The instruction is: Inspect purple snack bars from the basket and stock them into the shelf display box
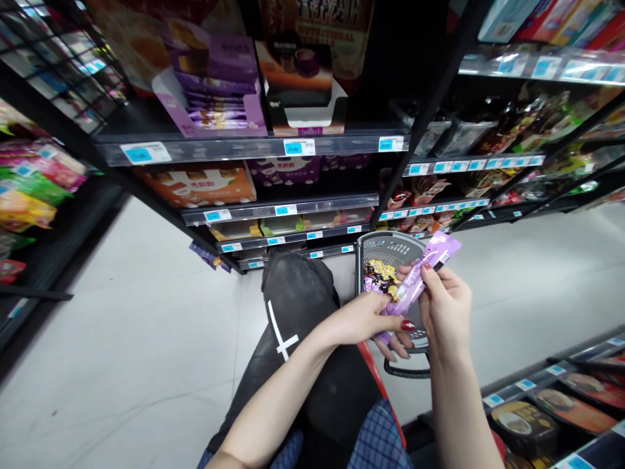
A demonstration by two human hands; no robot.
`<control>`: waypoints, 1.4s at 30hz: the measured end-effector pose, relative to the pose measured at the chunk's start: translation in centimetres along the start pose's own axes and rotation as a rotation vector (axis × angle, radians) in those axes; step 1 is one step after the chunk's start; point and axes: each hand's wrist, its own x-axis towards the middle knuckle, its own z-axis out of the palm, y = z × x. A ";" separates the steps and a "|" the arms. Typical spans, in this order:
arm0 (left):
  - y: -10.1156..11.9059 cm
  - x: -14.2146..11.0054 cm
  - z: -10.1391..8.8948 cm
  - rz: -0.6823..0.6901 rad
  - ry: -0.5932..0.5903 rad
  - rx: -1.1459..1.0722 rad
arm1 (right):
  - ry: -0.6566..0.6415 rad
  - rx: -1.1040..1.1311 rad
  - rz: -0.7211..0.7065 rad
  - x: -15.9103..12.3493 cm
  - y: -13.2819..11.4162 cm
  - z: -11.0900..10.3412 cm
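Note:
Between my two hands is a long purple stick packet, tilted up to the right. My right hand pinches its upper part between thumb and fingers. Around its lower end closes my left hand, where more purple wrapping shows below the fingers; whether that is a second packet I cannot tell. Both hands are above a grey shopping basket on the floor. Inside the basket lie small yellow, black and purple wrapped pieces, partly covered by my hands.
In front stands a black shelf with price tags. It bears an open purple box of stick packets, a brown box and an orange carton. My knee is close to the lower shelves. Packaged bowls fill a shelf at lower right.

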 end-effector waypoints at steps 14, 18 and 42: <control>-0.6 0.5 0.6 -0.001 -0.091 0.026 | 0.198 0.028 -0.198 2.3 -1.5 0.2; -0.5 0.3 0.1 0.136 -0.120 0.046 | 0.167 0.027 -0.185 2.0 -1.8 -0.4; 0.3 -0.2 -0.1 0.329 0.018 0.153 | -0.360 -0.160 0.133 -1.4 -1.6 -1.2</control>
